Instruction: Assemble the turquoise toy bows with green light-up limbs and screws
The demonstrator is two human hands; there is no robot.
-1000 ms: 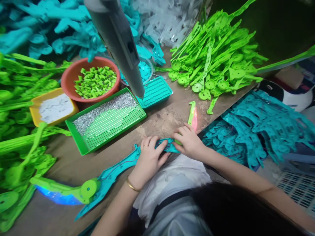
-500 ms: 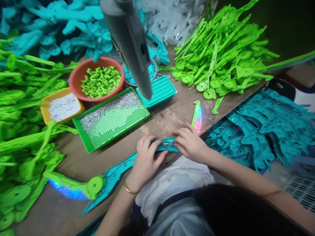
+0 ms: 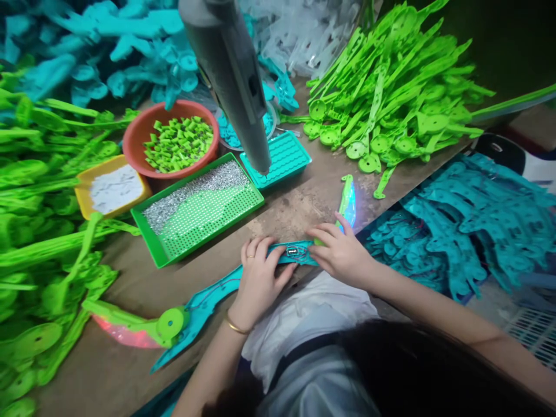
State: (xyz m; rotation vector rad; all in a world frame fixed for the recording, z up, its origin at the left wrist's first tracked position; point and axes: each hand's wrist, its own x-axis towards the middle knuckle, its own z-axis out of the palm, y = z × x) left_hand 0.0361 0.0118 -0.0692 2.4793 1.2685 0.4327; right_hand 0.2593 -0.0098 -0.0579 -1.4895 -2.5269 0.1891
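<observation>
Left hand: I see my left hand (image 3: 257,277) pressing flat on the teal part (image 3: 226,286), fingers curled over its upper edge at the table's (image 3: 299,205) near edge.
Right hand: my right hand (image 3: 343,253) pins the same teal part at its right end, fingertips beside a small metal piece (image 3: 292,252).
Lit pieces: a green tip glows blue (image 3: 347,202) just beyond my right fingers; another glows red (image 3: 130,336) at the part's far left.
Beyond: a green tray (image 3: 197,209), red bowl (image 3: 171,142) and grey tool (image 3: 230,75) stand behind.
</observation>
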